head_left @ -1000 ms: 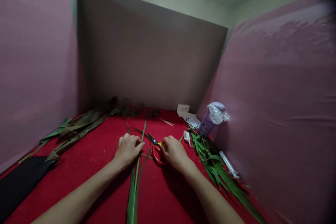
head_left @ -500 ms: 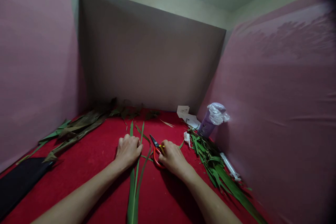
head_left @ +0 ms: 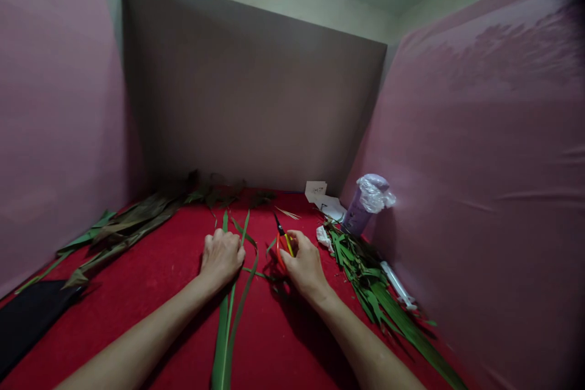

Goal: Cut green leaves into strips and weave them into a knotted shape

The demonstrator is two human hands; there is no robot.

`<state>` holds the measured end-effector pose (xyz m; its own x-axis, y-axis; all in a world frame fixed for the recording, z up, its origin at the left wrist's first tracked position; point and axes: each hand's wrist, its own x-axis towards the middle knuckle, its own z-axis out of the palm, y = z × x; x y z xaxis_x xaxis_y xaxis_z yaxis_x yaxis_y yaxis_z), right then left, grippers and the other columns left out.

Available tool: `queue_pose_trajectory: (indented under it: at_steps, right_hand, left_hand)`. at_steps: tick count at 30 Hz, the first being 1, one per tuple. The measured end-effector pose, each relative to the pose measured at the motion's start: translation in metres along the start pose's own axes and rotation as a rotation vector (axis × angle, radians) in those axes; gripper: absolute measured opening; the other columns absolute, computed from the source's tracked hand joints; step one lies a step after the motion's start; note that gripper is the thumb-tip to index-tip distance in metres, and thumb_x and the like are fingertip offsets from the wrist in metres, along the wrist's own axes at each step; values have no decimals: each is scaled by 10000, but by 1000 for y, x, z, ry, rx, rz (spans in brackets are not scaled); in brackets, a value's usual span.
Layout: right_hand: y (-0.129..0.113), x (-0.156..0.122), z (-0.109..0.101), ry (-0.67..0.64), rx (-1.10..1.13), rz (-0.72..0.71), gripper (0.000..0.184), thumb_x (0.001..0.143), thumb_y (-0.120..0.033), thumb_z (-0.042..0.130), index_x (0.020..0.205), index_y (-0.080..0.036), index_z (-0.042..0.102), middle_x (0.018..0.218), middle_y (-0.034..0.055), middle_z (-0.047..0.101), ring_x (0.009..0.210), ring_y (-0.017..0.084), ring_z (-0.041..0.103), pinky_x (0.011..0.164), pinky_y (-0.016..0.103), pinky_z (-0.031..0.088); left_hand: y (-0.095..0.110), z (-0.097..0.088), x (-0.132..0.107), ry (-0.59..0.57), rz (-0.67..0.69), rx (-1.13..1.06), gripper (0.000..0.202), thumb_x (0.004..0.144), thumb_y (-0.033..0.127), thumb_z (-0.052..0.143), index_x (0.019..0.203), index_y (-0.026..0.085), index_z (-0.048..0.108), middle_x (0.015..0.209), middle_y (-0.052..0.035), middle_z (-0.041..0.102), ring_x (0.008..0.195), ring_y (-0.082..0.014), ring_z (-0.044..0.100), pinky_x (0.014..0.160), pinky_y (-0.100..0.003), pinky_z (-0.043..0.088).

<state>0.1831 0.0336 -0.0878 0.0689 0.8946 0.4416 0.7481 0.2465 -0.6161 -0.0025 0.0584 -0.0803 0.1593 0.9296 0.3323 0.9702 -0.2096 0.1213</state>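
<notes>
Long green leaf strips (head_left: 223,323) run up the middle of the red cloth, split into narrow lengths toward the far end. My left hand (head_left: 222,256) rests over them with its fingers curled down, pinning the leaf; its fingertips are partly hidden. In my right hand (head_left: 305,262) is a pair of scissors (head_left: 282,244) with red and yellow handles and short dark blades. The blades look closed and point away from me, to the right of the leaf. A thin curved strip (head_left: 253,274) lies between the two hands.
Dry brownish leaves (head_left: 132,225) and a black flat item (head_left: 34,317) lie on the left. On the right are a purple container (head_left: 359,210) with clear plastic, white papers (head_left: 329,207), green leaf scraps (head_left: 361,274) and a clear tube-like item (head_left: 398,286). Pink-covered walls stand on both sides.
My right hand has raised the scissors off the cloth and turned them so the blades point more straight ahead. My left hand stays on the leaf. The view has shifted slightly.
</notes>
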Motion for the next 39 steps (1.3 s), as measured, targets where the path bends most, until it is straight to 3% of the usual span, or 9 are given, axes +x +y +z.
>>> queue_pose_trajectory:
  at_steps: [6, 11, 16, 20, 25, 29, 31, 34, 39]
  right_hand:
    - [-8, -6, -6, -19, 22, -76, 328, 731, -175, 553, 1057, -211, 563, 870, 37, 633, 800, 186, 590, 731, 266, 433]
    - [-8, -5, -15, -55, -142, -105, 417, 731, -122, 554, 1139, -203, 524, 941, 77, 556, 875, 209, 551, 770, 283, 419]
    - [-3, 4, -27, 85, -279, -93, 444, 761, -46, 442, 1177, -190, 504, 941, 94, 530, 880, 218, 522, 780, 308, 400]
    - [1, 9, -32, 209, -129, -98, 455, 742, -89, 462, 1182, -200, 504, 973, 71, 587, 894, 211, 547, 828, 309, 394]
    - [-2, 8, -28, 154, 99, -116, 409, 725, -122, 469, 1120, -198, 543, 914, 41, 639, 823, 185, 589, 772, 280, 436]
    - [-7, 7, -30, 133, 189, -148, 427, 696, -141, 524, 1119, -193, 538, 898, 38, 633, 803, 174, 589, 757, 279, 444]
    - [-8, 7, -32, 61, 275, -152, 461, 687, -156, 544, 1145, -194, 515, 861, 21, 631, 760, 159, 595, 712, 261, 458]
    - [-8, 8, -30, -20, 382, -153, 496, 680, -131, 521, 1170, -199, 486, 834, 1, 632, 724, 135, 606, 667, 227, 470]
    - [4, 21, -34, 135, 229, -19, 447, 694, -132, 503, 1139, -178, 512, 965, 56, 633, 856, 173, 599, 766, 286, 458]
  left_hand:
    - [1, -2, -1, 27, 22, 20, 247, 788, 369, 435, 728, 195, 600, 832, -124, 648, 834, -285, 497, 680, -370, 298]
    - [3, -2, 1, 37, 42, 36, 222, 786, 326, 449, 711, 202, 616, 832, -126, 649, 875, -290, 486, 700, -375, 297]
    - [4, 1, 5, 44, 74, 26, 236, 781, 249, 425, 681, 197, 633, 794, -146, 652, 881, -308, 484, 705, -401, 297]
    - [3, 4, 6, 64, 98, -20, 249, 767, 216, 413, 666, 174, 637, 751, -175, 640, 855, -334, 495, 695, -424, 305]
    - [7, -4, 6, 126, 99, -162, 240, 791, 246, 408, 785, 158, 631, 834, -160, 630, 884, -319, 495, 748, -424, 322]
    - [22, -13, 7, 120, 141, -398, 280, 803, 354, 446, 964, 191, 606, 938, -81, 640, 912, -239, 511, 802, -338, 356]
    - [30, -13, 6, 66, 165, -544, 261, 769, 390, 496, 898, 209, 632, 848, -45, 654, 835, -212, 536, 734, -293, 387]
    - [37, -8, 4, 4, 172, -694, 232, 739, 356, 520, 581, 211, 607, 586, -8, 587, 663, -187, 523, 604, -268, 373]
    - [29, 0, 5, -12, 68, -895, 221, 719, 317, 514, 563, 183, 595, 538, 7, 573, 572, -160, 517, 550, -260, 359]
